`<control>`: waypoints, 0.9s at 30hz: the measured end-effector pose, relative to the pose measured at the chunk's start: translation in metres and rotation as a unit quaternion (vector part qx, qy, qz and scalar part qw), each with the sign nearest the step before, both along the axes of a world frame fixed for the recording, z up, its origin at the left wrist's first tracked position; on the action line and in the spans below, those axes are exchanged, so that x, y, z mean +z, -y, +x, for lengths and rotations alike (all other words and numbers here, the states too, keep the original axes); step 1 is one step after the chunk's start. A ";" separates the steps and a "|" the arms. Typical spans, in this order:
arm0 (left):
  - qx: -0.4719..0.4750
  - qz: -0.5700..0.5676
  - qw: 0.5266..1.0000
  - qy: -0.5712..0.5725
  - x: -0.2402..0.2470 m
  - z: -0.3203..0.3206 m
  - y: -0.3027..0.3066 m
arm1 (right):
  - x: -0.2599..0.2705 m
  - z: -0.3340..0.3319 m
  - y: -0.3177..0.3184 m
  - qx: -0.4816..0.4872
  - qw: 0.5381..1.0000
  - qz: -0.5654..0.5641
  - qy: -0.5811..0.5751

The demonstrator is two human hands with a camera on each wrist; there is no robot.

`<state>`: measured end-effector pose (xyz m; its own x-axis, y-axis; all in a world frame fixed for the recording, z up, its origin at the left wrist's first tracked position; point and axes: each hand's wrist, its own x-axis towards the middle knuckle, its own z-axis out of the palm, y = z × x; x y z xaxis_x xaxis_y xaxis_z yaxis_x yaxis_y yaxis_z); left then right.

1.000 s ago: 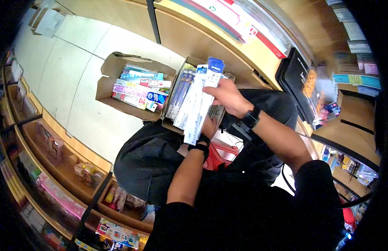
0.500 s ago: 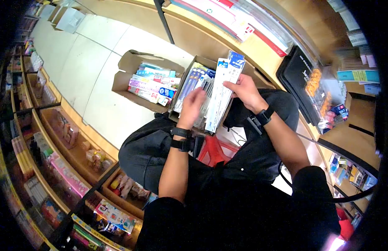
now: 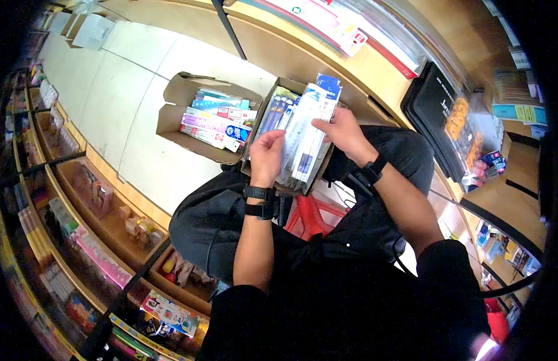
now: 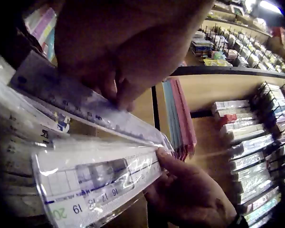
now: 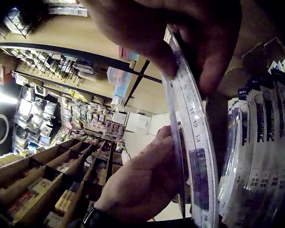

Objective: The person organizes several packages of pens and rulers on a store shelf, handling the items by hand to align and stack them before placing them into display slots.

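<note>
My right hand grips a small stack of clear-wrapped rulers by its right edge, thumb on top. In the left wrist view the front ruler shows a printed scale and a plastic sleeve. My left hand pinches another bluish ruler between thumb and fingers, angled slightly apart from the stack. Beneath both hands stands a cardboard box with more packaged stationery upright inside; the stack hides part of it. More wrapped packs with dark blue tops appear beside the right hand.
An open cardboard box of mixed packets stands to the left on the tiled floor. A red plastic stool lies between the person's knees. Divided shelves run along the left, and a counter edge along the upper right.
My left hand came out from under the stack, rose to its left side, and now pinches a ruler there. The right hand keeps its grip; the stack has spread slightly.
</note>
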<state>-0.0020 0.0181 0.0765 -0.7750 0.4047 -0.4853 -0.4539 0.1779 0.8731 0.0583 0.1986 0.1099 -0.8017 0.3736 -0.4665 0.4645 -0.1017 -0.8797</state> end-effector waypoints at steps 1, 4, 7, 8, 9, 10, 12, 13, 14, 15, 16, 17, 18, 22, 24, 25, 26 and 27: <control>0.021 0.002 0.999 -0.024 -0.006 0.001 0.002 | -0.001 -0.001 -0.002 0.010 1.000 0.023 0.011; 0.099 -0.082 0.977 -0.173 -0.043 -0.005 0.020 | -0.004 0.000 -0.005 0.018 0.998 0.051 0.027; 0.060 -0.248 0.929 -0.267 -0.059 -0.009 0.020 | 0.009 -0.001 0.000 0.024 1.000 -0.009 0.016; -0.005 -0.281 0.923 -0.263 -0.059 -0.005 0.019 | 0.015 -0.002 0.002 0.027 0.997 -0.069 0.002; -0.059 -0.329 0.894 -0.297 -0.059 0.002 0.017 | 0.016 -0.002 0.001 0.027 0.997 -0.068 0.000; -0.032 -0.259 0.928 -0.267 -0.045 0.003 0.010 | 0.016 -0.002 -0.001 0.065 0.994 -0.090 -0.002; -0.009 -0.023 0.998 -0.054 0.001 0.003 -0.005 | 0.021 -0.001 -0.004 0.120 0.985 -0.125 -0.005; 0.001 0.129 0.988 0.090 0.017 0.006 -0.010 | 0.027 -0.002 -0.006 0.117 0.985 -0.127 -0.006; -0.038 0.186 0.962 0.198 0.038 0.007 -0.011 | 0.035 -0.003 -0.007 0.139 0.979 -0.147 -0.002; -0.077 0.241 0.920 0.299 0.054 0.007 -0.011 | 0.039 -0.005 -0.008 0.161 0.973 -0.165 -0.002; -0.114 0.218 0.938 0.245 0.058 0.009 -0.008 | 0.041 -0.006 -0.007 0.159 0.973 -0.165 -0.011; -0.152 0.194 0.951 0.189 0.063 0.012 -0.007 | 0.043 -0.006 -0.006 0.121 0.971 -0.206 -0.026; -0.127 0.196 0.951 0.201 0.069 0.012 -0.006 | 0.045 -0.005 -0.005 0.082 0.965 -0.245 -0.042; -0.107 0.256 0.936 0.216 0.093 0.023 -0.014 | 0.063 0.001 -0.001 0.031 0.959 -0.225 -0.167; -0.144 0.261 0.939 0.172 0.109 0.030 -0.020 | 0.079 0.006 0.002 0.028 0.963 -0.220 -0.153; -0.155 0.257 0.944 0.138 0.115 0.032 -0.026 | 0.090 0.007 0.004 0.011 0.965 -0.215 -0.153; -0.180 0.251 0.944 0.115 0.120 0.029 -0.029 | 0.104 0.008 0.005 0.002 0.964 -0.199 -0.176; -0.205 0.248 0.943 0.090 0.126 0.027 -0.033 | 0.119 0.011 0.004 -0.006 0.963 -0.180 -0.201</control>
